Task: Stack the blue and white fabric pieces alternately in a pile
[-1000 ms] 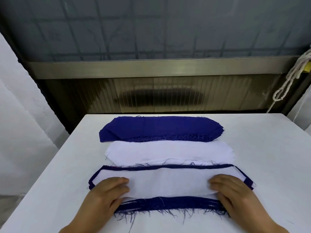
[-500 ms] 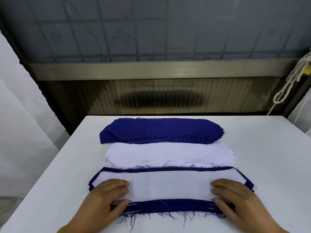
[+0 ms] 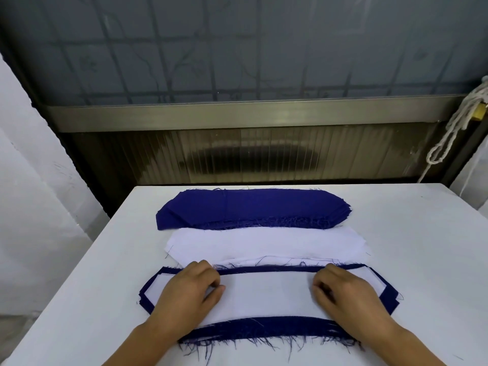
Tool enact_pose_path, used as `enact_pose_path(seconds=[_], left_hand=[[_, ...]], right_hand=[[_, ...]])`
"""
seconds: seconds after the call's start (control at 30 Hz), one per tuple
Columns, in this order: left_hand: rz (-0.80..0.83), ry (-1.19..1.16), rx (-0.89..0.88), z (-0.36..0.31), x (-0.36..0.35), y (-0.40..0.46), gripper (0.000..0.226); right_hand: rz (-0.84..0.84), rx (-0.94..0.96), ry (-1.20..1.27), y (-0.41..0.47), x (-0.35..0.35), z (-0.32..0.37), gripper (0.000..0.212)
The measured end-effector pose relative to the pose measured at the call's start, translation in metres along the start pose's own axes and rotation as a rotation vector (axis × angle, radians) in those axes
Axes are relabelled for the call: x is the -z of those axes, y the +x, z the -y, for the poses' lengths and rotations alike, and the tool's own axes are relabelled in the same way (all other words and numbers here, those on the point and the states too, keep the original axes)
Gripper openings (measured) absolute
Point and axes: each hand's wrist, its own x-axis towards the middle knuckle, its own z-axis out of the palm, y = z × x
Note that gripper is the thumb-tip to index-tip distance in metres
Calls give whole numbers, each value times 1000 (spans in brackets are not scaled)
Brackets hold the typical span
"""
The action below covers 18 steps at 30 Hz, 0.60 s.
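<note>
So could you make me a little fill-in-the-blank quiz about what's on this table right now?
1. The blue stack lies at the ____ edge of the table.
2. The top piece of the near pile is coloured ____.
3. The white stack lies between the blue stack and the near ____.
4. Both the left hand and right hand rest on the near ____.

Missing words: far; white; pile; pile
</note>
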Motion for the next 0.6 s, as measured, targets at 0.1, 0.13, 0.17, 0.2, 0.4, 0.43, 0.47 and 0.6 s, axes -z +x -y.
enact_pose_path(seconds=[0.1,0.13,0.17,0.2,0.4,0.43,0.47,0.6], left_hand=[[-23,25,47,13,5,-4,21],[-29,37,67,18,6,-5,23],[-30,56,90,23,8,-4,27],[-29,80,115,26,9,-2,31],[-116,141,138,27,3,47,15],[-134,151,124,27,0,59,5],[-148,163,129,28,-3,70,8],[-138,188,159,36,-18,105,37]], right_hand=[[-43,-68,3,-4,6,-10,19],[-43,-96,-22,-4,9,-13,19],[-30,-137,-71,-2,12,-17,19],[5,-189,-133,2,14,-19,18],[15,-204,-209,53,15,-24,11],[-32,-173,-163,64,13,-22,7],[-75,-152,-123,76,10,-21,9],[-156,-137,-45,118,-1,-25,34]])
